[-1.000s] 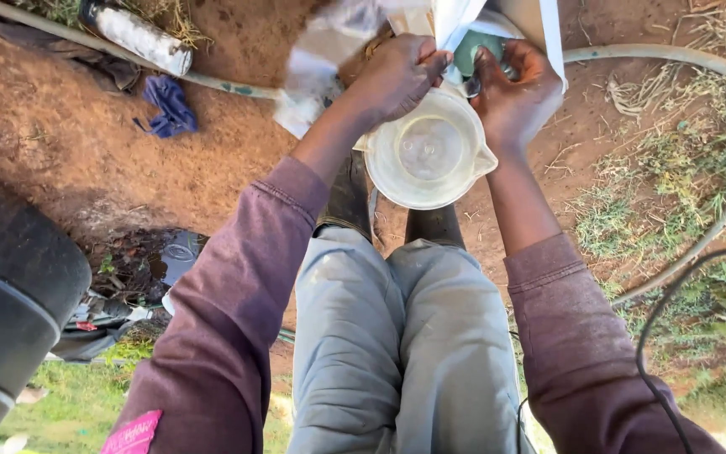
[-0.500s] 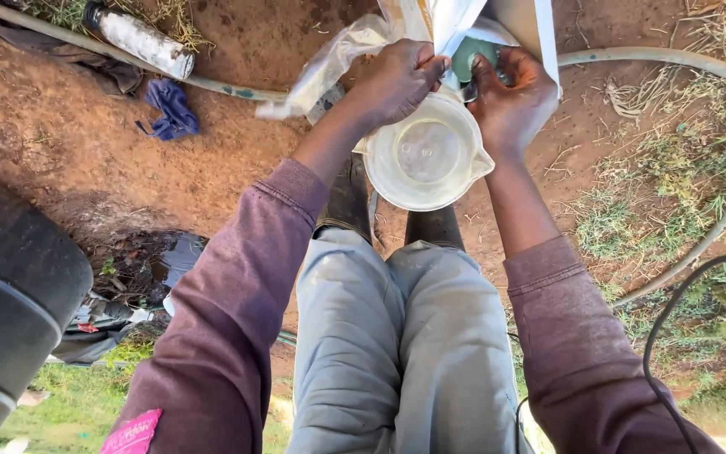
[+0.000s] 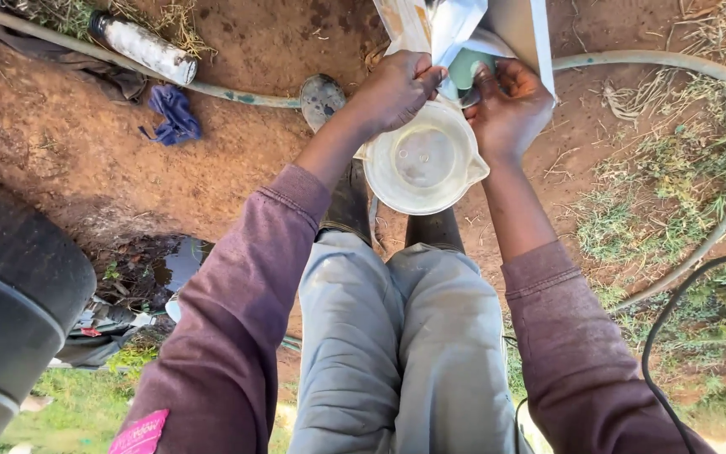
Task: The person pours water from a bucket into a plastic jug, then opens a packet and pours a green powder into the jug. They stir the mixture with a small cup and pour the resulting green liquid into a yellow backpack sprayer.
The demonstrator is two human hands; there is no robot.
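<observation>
Plastic wrap gone; hands point(image 3: 397, 88) point(image 3: 506, 105) gripping jug point(image 3: 422, 164).

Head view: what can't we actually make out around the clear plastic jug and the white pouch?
- White pouch: top cut off by the upper frame edge; full shape unknown.
- Green cap or spout on the pouch: mostly covered by both hands; open or closed unclear.
- Clear plastic jug: contents unclear; any liquid level unreadable through the translucent wall.
- Left hand and right hand: fingertips hidden behind the pouch, exact grip unclear.
</observation>
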